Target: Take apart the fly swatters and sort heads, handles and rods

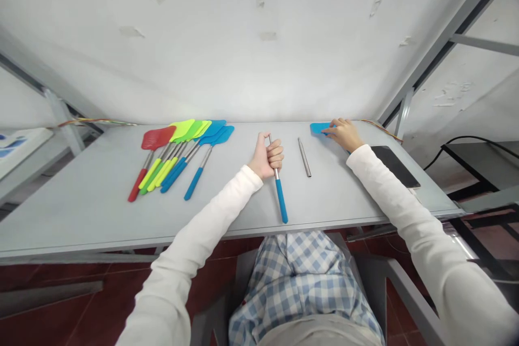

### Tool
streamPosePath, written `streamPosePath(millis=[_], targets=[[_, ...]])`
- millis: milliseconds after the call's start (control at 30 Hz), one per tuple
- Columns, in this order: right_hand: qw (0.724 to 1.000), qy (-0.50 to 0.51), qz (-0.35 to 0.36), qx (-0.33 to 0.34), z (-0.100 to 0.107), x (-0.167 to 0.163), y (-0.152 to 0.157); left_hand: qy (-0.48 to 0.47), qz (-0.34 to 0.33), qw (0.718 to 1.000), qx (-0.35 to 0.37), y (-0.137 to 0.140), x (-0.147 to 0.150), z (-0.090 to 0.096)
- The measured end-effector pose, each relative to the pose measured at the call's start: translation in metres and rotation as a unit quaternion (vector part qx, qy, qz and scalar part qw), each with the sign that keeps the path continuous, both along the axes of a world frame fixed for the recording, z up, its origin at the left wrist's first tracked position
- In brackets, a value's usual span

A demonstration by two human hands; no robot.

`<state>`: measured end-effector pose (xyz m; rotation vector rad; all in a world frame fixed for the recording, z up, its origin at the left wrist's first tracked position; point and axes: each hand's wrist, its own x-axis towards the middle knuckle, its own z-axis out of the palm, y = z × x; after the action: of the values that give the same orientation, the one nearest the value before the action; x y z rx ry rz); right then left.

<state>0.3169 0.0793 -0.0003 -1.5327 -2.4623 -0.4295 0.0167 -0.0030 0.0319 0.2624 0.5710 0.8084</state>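
Blue-gripped rod (278, 184): left hand (267, 157) fisted around its steel shaft, upright over the grey table (81, 200).
Blue head (320, 128): flat near the far edge, right hand (344, 133) fingertips resting on it, seemingly not gripped.
Done: six finished swatters (182, 154) fanned at left.
Left: bare steel rod (304, 157) lies between the hands, unassembled.

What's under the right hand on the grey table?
The right hand rests on a flat blue plastic swatter head on the grey table; the hand covers its right part.
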Motion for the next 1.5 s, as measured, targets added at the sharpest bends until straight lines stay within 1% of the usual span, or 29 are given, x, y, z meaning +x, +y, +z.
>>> streamPosePath(millis=[133, 233, 300, 367, 400, 467, 533, 600, 700, 767, 833, 900, 933, 967, 1000, 1033, 1067, 1100, 1133, 1167, 1200, 1233, 1267, 1300, 1333, 1367, 1433, 1467, 1500], targets=[[0.998, 0.002, -0.029, -0.049, -0.011, 0.0, -0.009, -0.016, 0.053, 0.998, -0.033, 0.007, 0.006, -0.006], [0.997, 0.022, -0.046, -0.058, -0.014, -0.014, -0.024, -0.012, 0.097, 0.995, -0.036, 0.012, 0.013, -0.011], [0.996, 0.063, -0.021, -0.06, -0.011, -0.033, -0.038, -0.004, 0.129, 0.991, -0.028, 0.015, 0.018, -0.013], [0.986, 0.134, 0.032, -0.092, -0.004, -0.059, -0.056, 0.007, 0.162, 0.987, -0.013, 0.019, 0.024, -0.014], [0.976, 0.169, 0.062, -0.123, 0.0, -0.072, -0.065, 0.013, 0.18, 0.984, -0.003, 0.021, 0.027, -0.014], [0.941, 0.234, 0.106, -0.218, 0.008, -0.096, -0.081, 0.023, 0.22, 0.975, 0.021, 0.025, 0.031, -0.012], [0.899, 0.29, 0.118, -0.307, 0.015, -0.113, -0.09, 0.038, 0.244, 0.968, 0.051, 0.029, 0.034, -0.01], [0.864, 0.339, 0.116, -0.353, 0.018, -0.122, -0.091, 0.056, 0.246, 0.964, 0.089, 0.032, 0.035, -0.009], [0.824, 0.431, 0.107, -0.351, 0.016, -0.124, -0.083, 0.102, 0.202, 0.963, 0.146, 0.029, 0.033, -0.011], [0.787, 0.514, 0.093, -0.328, 0.011, -0.123, -0.075, 0.155, 0.144, 0.958, 0.191, 0.021, 0.031, -0.018], [0.754, 0.586, 0.064, -0.288, 0.006, -0.122, -0.069, 0.224, 0.067, 0.94, 0.251, 0.01, 0.028, -0.026], [0.736, 0.642, 0.022, -0.214, 0.004, -0.123, -0.065, 0.292, 0.001, 0.902, 0.318, -0.002, 0.026, -0.034], [0.72, 0.671, 0.002, -0.175, 0.003, -0.123, -0.063, 0.33, -0.014, 0.875, 0.353, -0.007, 0.025, -0.037], [0.696, 0.703, -0.015, -0.145, 0.004, -0.123, -0.061, 0.372, -0.017, 0.842, 0.391, -0.012, 0.024, -0.04], [0.662, 0.737, -0.026, -0.133, 0.006, -0.123, -0.06, 0.418, -0.009, 0.8, 0.43, -0.016, 0.024, -0.042], [0.624, 0.768, -0.03, -0.141, 0.009, -0.123, -0.058, 0.47, 0.006, 0.75, 0.466, -0.02, 0.023, -0.043], [0.587, 0.792, -0.027, -0.164, 0.012, -0.122, -0.057, 0.524, 0.025, 0.696, 0.491, -0.023, 0.023, -0.045], [0.555, 0.81, -0.02, -0.189, 0.015, -0.123, -0.057, 0.575, 0.039, 0.642, 0.505, -0.026, 0.023, -0.045], [0.529, 0.822, -0.013, -0.21, 0.018, -0.124, -0.057, 0.618, 0.047, 0.597, 0.51, -0.028, 0.023, -0.046], [0.505, 0.834, -0.009, -0.222, 0.02, -0.126, -0.058, 0.65, 0.052, 0.562, 0.509, -0.029, 0.022, -0.047], [0.48, 0.848, -0.011, -0.224, 0.022, -0.13, -0.06, 0.67, 0.053, 0.541, 0.506, -0.031, 0.022, -0.047], [0.454, 0.863, -0.019, -0.219, 0.023, -0.134, -0.063, 0.674, 0.05, 0.536, 0.505, -0.032, 0.022, -0.047], [0.429, 0.877, -0.029, -0.214, 0.024, -0.139, -0.066, 0.664, 0.043, 0.548, 0.507, -0.034, 0.022, -0.046], [0.409, 0.887, -0.038, -0.212, 0.024, -0.144, -0.068, 0.639, 0.033, 0.578, 0.507, -0.036, 0.022, -0.044], [0.393, 0.893, -0.044, -0.215, 0.025, -0.148, -0.07, 0.6, 0.019, 0.624, 0.5, -0.038, 0.02, -0.042], [0.381, 0.895, -0.043, -0.228, 0.027, -0.15, -0.07, 0.547, -0.007, 0.686, 0.48, -0.041, 0.018, -0.039], [0.366, 0.893, -0.031, -0.26, 0.034, -0.146, -0.065, 0.399, -0.1, 0.823, 0.391, -0.049, 0.009, -0.034], [0.362, 0.893, -0.022, -0.268, 0.039, -0.138, -0.06, 0.312, -0.152, 0.878, 0.329, -0.053, 0.002, -0.031], [0.36, 0.894, -0.013, -0.268, 0.045, -0.129, -0.053, 0.226, -0.201, 0.916, 0.265, -0.058, -0.007, -0.03]])
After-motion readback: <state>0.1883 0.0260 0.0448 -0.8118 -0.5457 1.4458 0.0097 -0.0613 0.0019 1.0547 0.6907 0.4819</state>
